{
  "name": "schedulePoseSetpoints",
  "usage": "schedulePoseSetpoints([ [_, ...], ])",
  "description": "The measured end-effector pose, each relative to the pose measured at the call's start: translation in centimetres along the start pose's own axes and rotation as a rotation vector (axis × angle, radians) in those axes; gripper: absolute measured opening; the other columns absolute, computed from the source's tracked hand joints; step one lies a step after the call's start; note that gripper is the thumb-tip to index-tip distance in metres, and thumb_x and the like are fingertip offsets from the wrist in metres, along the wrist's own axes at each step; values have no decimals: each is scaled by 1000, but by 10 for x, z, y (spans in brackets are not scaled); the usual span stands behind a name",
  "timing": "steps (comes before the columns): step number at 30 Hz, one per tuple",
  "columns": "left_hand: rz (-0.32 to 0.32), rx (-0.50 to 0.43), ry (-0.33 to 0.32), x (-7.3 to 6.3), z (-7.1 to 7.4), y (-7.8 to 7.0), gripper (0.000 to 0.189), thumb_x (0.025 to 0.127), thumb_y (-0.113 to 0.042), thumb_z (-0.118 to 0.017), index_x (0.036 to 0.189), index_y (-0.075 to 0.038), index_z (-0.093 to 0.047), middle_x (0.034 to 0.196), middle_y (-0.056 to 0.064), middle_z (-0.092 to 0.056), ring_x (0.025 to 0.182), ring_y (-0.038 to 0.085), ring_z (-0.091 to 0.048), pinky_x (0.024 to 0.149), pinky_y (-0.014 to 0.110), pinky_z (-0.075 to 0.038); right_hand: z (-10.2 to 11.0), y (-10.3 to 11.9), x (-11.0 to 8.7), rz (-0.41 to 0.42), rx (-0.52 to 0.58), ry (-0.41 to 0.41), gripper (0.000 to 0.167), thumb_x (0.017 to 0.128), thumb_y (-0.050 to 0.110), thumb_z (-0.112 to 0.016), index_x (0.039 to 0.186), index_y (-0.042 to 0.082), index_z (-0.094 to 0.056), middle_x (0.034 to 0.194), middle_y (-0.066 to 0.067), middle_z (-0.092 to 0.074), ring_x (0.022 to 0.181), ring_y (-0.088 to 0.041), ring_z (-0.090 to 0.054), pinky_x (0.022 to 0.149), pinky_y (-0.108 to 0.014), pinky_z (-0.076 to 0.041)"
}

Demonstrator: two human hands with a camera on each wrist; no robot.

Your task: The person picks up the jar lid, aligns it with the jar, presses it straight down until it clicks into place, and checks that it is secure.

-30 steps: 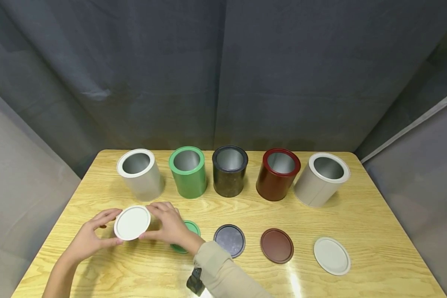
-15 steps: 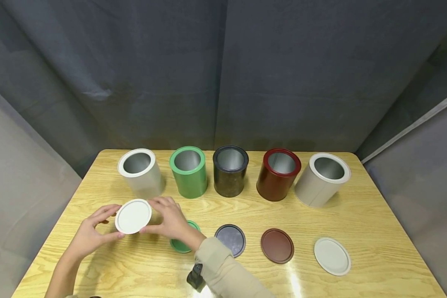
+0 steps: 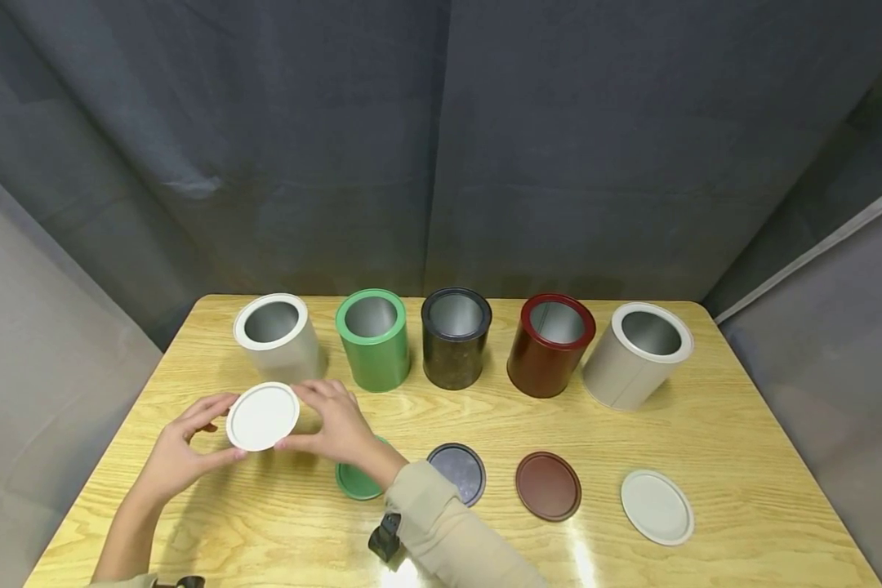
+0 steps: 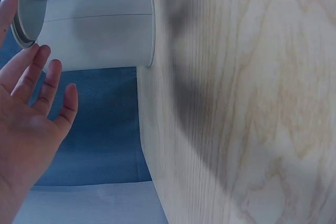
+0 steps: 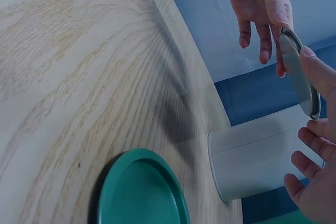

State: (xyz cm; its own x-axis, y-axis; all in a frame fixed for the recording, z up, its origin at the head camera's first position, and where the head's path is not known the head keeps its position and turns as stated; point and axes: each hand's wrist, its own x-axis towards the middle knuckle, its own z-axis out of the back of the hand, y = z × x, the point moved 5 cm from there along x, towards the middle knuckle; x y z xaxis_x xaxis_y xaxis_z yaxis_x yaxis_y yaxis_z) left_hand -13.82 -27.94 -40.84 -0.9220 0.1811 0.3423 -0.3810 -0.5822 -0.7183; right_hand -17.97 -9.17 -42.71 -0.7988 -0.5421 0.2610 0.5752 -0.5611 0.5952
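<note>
Between my two hands a round white lid [image 3: 263, 416] is held up off the table, tilted, its face toward the head camera. My left hand [image 3: 179, 452] pinches its left edge with thumb and fingers. On the opposite edge, the thumb and fingers of my right hand [image 3: 338, 426] grip it. Just behind the lid stands a white can [image 3: 290, 353] without a cover, its round mouth facing up. In the left wrist view the lid [image 4: 32, 6] shows edge-on in front of the can [image 4: 100, 32]. The right forearm partly hides a green lid [image 3: 356, 482].
Along the back stand a green can [image 3: 377, 359], a black can [image 3: 452, 359], a dark red can [image 3: 544, 363] and another white can [image 3: 623, 376], all uncovered. Nearer lie a dark grey lid [image 3: 459, 472], a brown-red lid [image 3: 548, 487] and a second white lid [image 3: 657, 507].
Both hands have carried the white lid a little farther from the body, toward the white can. Their hold on its edges stays the same; the cans and other lids have not moved.
</note>
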Motion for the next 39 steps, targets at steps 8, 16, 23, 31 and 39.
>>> schedulePoseSetpoints([
  [8, 10, 10, -2, 3, 0, 9, 71, 57, 4, -82, 123, 2, -55, 120, 13, -52, 107, -4, -41, 75, 19, -36, 3, 2, 3, -7, -17, -26, 74, 70, 50, -73, 132, 18, -49, 130, 1, -49, 119, -17, -40, 95, -35, -33],
  [16, 11, -14, -14, 9, 3, 13, 74, 58, 1, -83, 126, -4, -54, 122, 10, -52, 109, -2, -40, 75, 20, -36, 10, 6, 7, -6, -18, -50, 75, 69, 50, -74, 132, 17, -49, 129, 2, -50, 120, -16, -39, 97, -35, -32],
  [23, -13, 4, -24, 15, 5, 11, 76, 56, 2, -83, 126, -3, -54, 122, 7, -52, 108, -3, -40, 74, 15, -34, 17, 8, 11, -1, -26, -56, 74, 69, 49, -74, 131, 16, -50, 128, 0, -50, 120, -17, -39, 96, -36, -34],
  [31, -59, 28, -42, 23, 10, -17, 73, 54, 10, -81, 121, 7, -53, 119, 15, -52, 108, -5, -40, 74, 14, -34, 23, 8, 17, 4, -53, -67, 75, 69, 50, -73, 131, 14, -50, 129, -1, -50, 121, -18, -39, 99, -34, -32],
  [39, -63, 27, -38, 30, 15, -38, 70, 56, 11, -79, 121, 8, -53, 118, 19, -51, 105, -4, -41, 73, 14, -34, 29, 10, 23, 12, -62, -79, 75, 69, 49, -74, 131, 14, -50, 128, -2, -50, 119, -19, -41, 98, -36, -32],
])
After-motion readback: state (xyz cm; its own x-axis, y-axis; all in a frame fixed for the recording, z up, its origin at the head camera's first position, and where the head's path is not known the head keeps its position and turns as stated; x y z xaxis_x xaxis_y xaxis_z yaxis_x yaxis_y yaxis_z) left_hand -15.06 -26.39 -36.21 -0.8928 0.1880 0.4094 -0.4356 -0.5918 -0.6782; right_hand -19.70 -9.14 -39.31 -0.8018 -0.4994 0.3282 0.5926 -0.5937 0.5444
